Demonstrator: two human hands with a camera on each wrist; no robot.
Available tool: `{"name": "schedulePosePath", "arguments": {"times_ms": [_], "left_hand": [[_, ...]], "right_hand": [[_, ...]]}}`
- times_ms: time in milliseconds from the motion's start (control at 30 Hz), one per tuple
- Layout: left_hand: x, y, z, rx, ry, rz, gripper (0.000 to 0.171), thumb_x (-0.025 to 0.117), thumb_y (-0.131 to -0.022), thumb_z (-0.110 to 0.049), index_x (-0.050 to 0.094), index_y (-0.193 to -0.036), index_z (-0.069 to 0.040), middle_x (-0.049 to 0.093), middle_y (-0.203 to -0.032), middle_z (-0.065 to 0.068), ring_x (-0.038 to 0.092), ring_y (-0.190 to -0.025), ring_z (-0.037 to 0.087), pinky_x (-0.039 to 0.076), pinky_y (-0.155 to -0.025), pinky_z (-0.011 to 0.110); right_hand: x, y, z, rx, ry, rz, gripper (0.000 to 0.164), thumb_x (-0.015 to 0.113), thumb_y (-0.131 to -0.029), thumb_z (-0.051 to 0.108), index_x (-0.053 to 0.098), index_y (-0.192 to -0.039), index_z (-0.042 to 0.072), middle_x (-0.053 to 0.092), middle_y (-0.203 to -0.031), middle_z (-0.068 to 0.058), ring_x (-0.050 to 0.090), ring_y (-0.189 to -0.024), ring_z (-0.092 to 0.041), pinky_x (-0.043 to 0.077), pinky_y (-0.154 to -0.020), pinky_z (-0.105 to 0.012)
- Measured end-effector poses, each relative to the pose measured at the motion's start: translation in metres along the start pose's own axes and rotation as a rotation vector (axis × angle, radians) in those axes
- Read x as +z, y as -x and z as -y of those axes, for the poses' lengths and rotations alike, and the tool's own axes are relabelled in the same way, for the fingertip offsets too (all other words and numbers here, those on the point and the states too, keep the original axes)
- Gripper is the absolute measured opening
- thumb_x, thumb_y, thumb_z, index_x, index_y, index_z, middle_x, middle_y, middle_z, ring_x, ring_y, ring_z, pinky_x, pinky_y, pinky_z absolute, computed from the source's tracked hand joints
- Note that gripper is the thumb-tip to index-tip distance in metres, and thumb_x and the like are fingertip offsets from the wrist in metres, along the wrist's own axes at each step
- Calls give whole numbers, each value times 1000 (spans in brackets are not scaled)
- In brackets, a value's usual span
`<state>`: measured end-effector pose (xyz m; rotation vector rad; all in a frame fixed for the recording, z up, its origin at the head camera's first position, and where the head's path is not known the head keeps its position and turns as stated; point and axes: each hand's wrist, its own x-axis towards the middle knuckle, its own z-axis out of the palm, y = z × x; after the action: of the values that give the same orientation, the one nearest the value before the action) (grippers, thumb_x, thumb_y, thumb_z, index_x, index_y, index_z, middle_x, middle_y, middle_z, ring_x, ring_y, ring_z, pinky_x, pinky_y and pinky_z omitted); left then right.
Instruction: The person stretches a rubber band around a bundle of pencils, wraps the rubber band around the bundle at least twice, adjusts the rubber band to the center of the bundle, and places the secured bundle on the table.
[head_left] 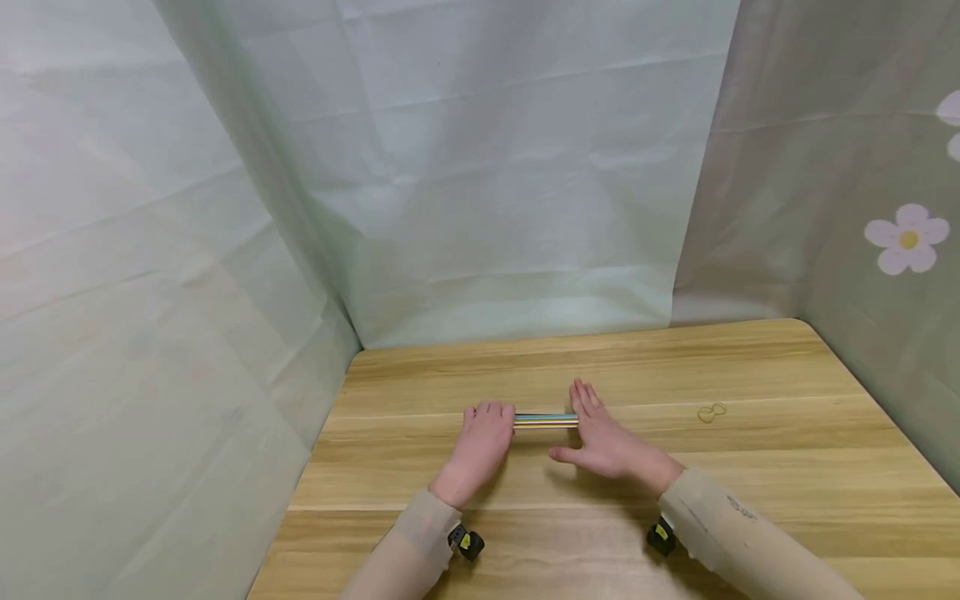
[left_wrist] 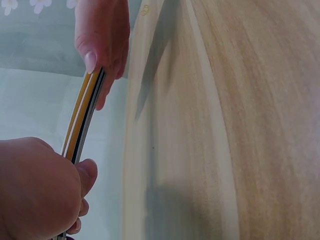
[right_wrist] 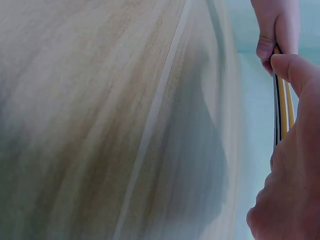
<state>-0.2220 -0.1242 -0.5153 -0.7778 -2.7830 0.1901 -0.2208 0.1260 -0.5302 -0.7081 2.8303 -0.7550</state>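
Note:
My left hand (head_left: 484, 435) holds a bundle of slim, straight pencils (head_left: 546, 421) with yellow, black, white and bluish sides, level above the table. Its fingers curl round the bundle's left part and hide that end. At the other end, my right hand (head_left: 602, 438) has its palm against the pencil tips, with fingers straight and thumb spread away. In the left wrist view the yellow and black pencils (left_wrist: 81, 117) run between both hands. The right wrist view shows the same pencils (right_wrist: 281, 107) partly behind the right hand (right_wrist: 295, 165).
Two thin rubber bands (head_left: 712, 412) lie on the wooden table (head_left: 600, 533), to the right of the right hand. Pale curtains (head_left: 510, 183) hang behind and at both sides of the table. A camera (head_left: 468, 543) is strapped to each wrist.

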Motion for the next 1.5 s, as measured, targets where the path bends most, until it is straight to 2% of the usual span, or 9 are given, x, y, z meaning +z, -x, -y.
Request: {"name": "schedulePosePath", "arguments": {"times_ms": [300, 533, 700, 1000, 1267, 1500], "left_hand": [[-3, 2, 3, 7, -3, -22, 22, 69, -105, -26, 55, -105, -8, 61, -97, 7, 55, -91, 24, 42, -80, 40], [-3, 1, 1, 9, -29, -11, 21, 68, -106, -26, 56, -106, -8, 60, -97, 6, 54, -89, 24, 43, -79, 40], [0, 0, 0, 5, -33, -2, 19, 65, -107, -24, 54, -106, -9, 60, -97, 6, 54, -89, 24, 43, -79, 40], [7, 2, 2, -21, 65, 2, 16, 63, -107, -20, 52, -103, -9, 58, -96, 7, 54, -93, 26, 41, -81, 42], [9, 6, 4, -10, 60, 12, 15, 59, -109, -19, 51, -105, -7, 55, -93, 6, 51, -88, 25, 40, -79, 40], [12, 10, 7, -29, 142, 49, 14, 59, -109, -19, 52, -105, -8, 57, -95, 7, 52, -91, 24, 39, -79, 40]], "right_hand": [[3, 1, -3, 15, 85, -1, 116, 61, -101, 65, 3, -163, -13, -3, -172, -32, -4, -161, -48, 7, -128, -55], [1, 1, 1, 24, 54, 12, 115, 63, -101, 63, 4, -162, -16, -3, -171, -35, -6, -160, -50, 6, -128, -57], [2, 0, 2, 33, 46, -11, 115, 65, -101, 61, 4, -162, -16, -2, -171, -36, -6, -160, -50, 6, -128, -56], [-1, 0, -2, 0, 57, -29, 114, 64, -101, 62, 4, -164, -12, -6, -173, -29, -6, -161, -47, 6, -128, -56], [-10, 11, -20, -13, 54, -70, 109, 66, -102, 55, 9, -163, -15, 1, -172, -34, 0, -159, -52, 11, -126, -61], [-24, 30, -54, 32, 48, -103, 101, 65, -104, 51, 16, -162, -16, 9, -171, -34, 6, -158, -54, 14, -125, -64]]}}
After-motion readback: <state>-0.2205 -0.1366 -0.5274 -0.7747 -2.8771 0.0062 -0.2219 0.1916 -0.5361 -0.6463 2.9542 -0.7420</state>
